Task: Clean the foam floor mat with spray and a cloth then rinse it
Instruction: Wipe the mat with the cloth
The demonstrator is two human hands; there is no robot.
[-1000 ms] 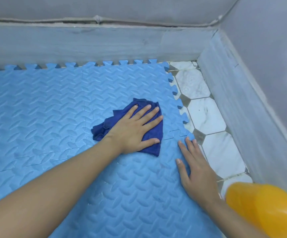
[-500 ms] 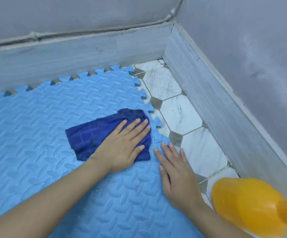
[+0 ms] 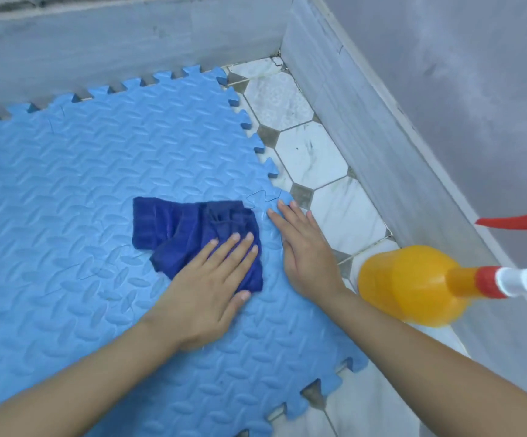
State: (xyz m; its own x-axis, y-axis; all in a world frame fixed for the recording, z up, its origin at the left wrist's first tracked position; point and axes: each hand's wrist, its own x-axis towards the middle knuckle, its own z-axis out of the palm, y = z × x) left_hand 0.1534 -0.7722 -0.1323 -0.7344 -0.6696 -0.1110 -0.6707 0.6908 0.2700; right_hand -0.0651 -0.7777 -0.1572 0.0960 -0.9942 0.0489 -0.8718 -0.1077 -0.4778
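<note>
A light blue foam floor mat (image 3: 82,190) made of interlocking pieces covers the floor up to the room's corner. On it lies a crumpled dark blue cloth (image 3: 189,230). My left hand (image 3: 208,288) presses flat on the cloth's near right part, fingers spread. My right hand (image 3: 306,247) rests flat and empty on the mat's toothed right edge, just right of the cloth. An orange spray bottle (image 3: 413,283) with a red and white trigger head stands on the floor tiles to the right of my right forearm.
White octagonal floor tiles (image 3: 311,156) with small grey squares run between the mat and the right wall. Grey skirting (image 3: 375,130) and grey walls close the corner at the back and the right.
My left hand has dragged the cloth back toward me and leftward across the mat. The right hand stays flat at the mat's edge. The view has shifted, showing the bottle's trigger head.
</note>
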